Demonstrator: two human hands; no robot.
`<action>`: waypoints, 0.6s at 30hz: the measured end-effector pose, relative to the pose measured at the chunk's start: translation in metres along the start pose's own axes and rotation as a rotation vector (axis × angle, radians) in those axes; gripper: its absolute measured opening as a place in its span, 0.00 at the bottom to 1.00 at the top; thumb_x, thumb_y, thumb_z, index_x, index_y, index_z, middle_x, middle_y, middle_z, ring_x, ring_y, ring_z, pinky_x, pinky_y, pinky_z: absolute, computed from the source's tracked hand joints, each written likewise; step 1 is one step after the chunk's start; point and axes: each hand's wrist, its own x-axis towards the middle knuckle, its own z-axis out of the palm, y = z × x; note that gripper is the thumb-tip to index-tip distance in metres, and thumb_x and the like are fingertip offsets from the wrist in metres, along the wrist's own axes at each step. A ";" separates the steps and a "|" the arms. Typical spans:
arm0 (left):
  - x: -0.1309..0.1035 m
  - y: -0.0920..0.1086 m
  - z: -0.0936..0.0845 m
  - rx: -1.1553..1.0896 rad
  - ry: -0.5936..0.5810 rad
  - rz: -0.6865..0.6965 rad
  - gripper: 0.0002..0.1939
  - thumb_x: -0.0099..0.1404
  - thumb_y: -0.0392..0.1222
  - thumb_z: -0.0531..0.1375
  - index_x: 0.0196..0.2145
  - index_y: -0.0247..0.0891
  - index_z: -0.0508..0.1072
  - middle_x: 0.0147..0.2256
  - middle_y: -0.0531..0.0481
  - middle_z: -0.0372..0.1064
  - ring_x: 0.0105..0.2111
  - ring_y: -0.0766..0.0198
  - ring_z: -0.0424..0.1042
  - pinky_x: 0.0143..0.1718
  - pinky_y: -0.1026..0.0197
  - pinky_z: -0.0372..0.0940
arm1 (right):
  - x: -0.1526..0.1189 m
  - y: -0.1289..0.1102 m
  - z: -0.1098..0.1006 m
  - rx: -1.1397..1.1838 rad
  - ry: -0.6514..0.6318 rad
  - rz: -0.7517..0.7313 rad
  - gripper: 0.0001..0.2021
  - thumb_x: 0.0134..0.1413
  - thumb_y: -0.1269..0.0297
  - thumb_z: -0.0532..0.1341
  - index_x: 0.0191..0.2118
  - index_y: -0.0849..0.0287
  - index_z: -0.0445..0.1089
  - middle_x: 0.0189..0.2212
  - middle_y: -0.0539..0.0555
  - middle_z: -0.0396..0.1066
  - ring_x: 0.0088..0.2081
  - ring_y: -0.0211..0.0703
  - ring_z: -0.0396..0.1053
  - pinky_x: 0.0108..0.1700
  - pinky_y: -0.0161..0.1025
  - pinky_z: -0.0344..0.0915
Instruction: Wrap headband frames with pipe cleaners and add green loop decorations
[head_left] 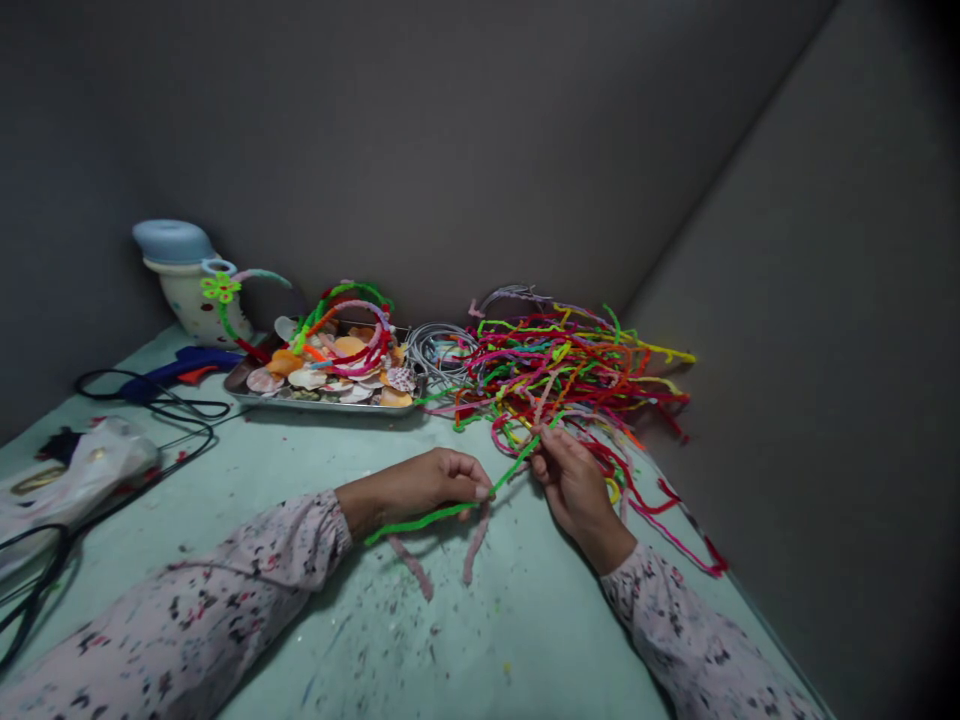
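Note:
Between my two hands runs a bright green pipe cleaner point(431, 519). My left hand point(431, 482) pinches it near its middle, and one end trails back toward my left wrist. Close to the other end, my right hand point(574, 480) grips it between thumb and fingers. A dusty-pink pipe cleaner point(477, 545) hangs below my left fingers, with another pink length point(412, 566) showing under that hand. Some pink also sticks up above my right fingertips. Whether these pink pieces are one strand cannot be made out, as my fingers cover the joins.
Behind my right hand lies a tangled heap of coloured pipe cleaners point(570, 350), beside coiled silver wire point(442, 352). A metal tray point(330, 404) holds shells and pipe-cleaner rings. Leftward are a blue-lidded bottle point(191, 280), a blue glue gun point(176, 370), black cable point(202, 432) and a plastic bag point(105, 460).

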 end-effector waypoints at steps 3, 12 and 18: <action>0.002 0.000 -0.001 0.033 -0.001 -0.006 0.12 0.57 0.46 0.63 0.32 0.33 0.71 0.25 0.54 0.66 0.22 0.72 0.61 0.26 0.68 0.55 | 0.000 0.001 0.000 0.004 0.017 -0.002 0.09 0.49 0.58 0.66 0.32 0.59 0.73 0.21 0.46 0.62 0.20 0.28 0.57 0.19 0.27 0.51; 0.003 -0.002 -0.003 0.080 0.011 -0.003 0.12 0.59 0.47 0.61 0.33 0.33 0.70 0.22 0.56 0.64 0.20 0.73 0.57 0.21 0.68 0.49 | 0.003 -0.001 -0.002 0.051 0.057 0.007 0.10 0.45 0.60 0.68 0.30 0.60 0.72 0.20 0.45 0.64 0.19 0.27 0.58 0.18 0.25 0.53; 0.000 0.001 -0.002 0.052 -0.035 -0.062 0.14 0.57 0.45 0.63 0.38 0.33 0.71 0.27 0.54 0.66 0.20 0.73 0.56 0.21 0.68 0.48 | 0.005 -0.003 -0.004 0.069 0.126 -0.015 0.10 0.43 0.60 0.69 0.30 0.60 0.73 0.21 0.45 0.64 0.19 0.27 0.59 0.18 0.24 0.54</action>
